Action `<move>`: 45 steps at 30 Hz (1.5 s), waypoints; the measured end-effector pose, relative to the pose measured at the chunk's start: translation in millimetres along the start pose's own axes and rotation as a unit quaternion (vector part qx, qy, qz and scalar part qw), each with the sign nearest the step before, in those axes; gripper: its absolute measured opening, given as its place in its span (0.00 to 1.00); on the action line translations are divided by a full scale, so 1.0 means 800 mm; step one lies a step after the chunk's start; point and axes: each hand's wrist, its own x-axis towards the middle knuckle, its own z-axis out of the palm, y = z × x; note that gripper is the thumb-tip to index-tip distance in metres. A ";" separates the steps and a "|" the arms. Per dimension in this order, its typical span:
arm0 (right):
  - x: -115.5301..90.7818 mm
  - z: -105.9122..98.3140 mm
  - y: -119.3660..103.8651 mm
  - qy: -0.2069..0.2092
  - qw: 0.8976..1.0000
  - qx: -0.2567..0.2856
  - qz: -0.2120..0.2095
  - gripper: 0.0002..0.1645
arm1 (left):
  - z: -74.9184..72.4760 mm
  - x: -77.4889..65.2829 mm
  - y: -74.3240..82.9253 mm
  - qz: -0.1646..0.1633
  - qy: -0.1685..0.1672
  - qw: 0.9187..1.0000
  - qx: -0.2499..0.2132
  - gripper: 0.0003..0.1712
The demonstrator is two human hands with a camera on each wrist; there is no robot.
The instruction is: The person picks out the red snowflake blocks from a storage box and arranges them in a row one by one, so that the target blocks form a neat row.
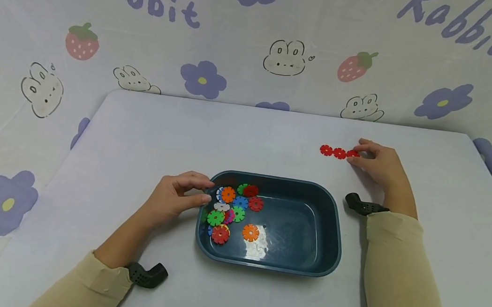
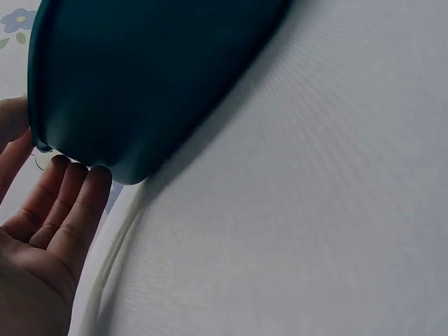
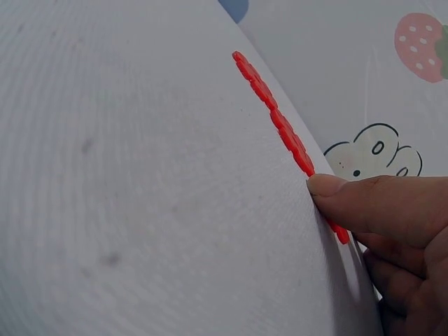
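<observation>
A row of three joined red notched plastic discs (image 1: 340, 153) lies on the far right part of the table. My right hand (image 1: 380, 166) pinches the disc at its right end between thumb and fingers. In the right wrist view the red discs (image 3: 283, 133) appear nearly edge-on, and the thumb (image 3: 378, 203) covers part of the last one. My left hand (image 1: 175, 196) holds the left end of a dark teal tray (image 1: 325, 233) at its rim. In the left wrist view its fingers (image 2: 80, 217) touch the tray's outer wall (image 2: 140, 91).
Several loose notched discs (image 1: 228, 194) in green, orange, blue, white and red lie mostly in the tray's left part. One orange disc (image 1: 250, 232) sits apart nearer its middle. The white table (image 1: 213, 137) ends at a patterned cloth (image 1: 244, 40) behind.
</observation>
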 end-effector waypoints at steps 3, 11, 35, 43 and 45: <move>0.000 0.000 0.000 0.000 1.000 0.003 -0.001 0.34 | 0.000 -0.001 -0.002 0.007 0.003 1.000 0.001 0.16; -0.002 0.000 -0.001 -0.002 1.000 0.000 0.001 0.35 | -0.002 -0.001 -0.005 0.024 0.002 1.000 -0.008 0.16; 0.001 0.001 -0.006 0.006 1.000 0.002 0.003 0.34 | -0.001 -0.001 -0.003 0.000 0.002 1.000 -0.003 0.18; 0.000 0.000 -0.010 0.005 1.000 0.019 0.016 0.35 | -0.001 0.000 0.000 0.007 0.001 1.000 -0.003 0.18; -0.001 0.000 -0.012 0.001 0.999 0.024 0.021 0.35 | -0.001 0.000 0.001 0.005 0.002 1.000 -0.005 0.18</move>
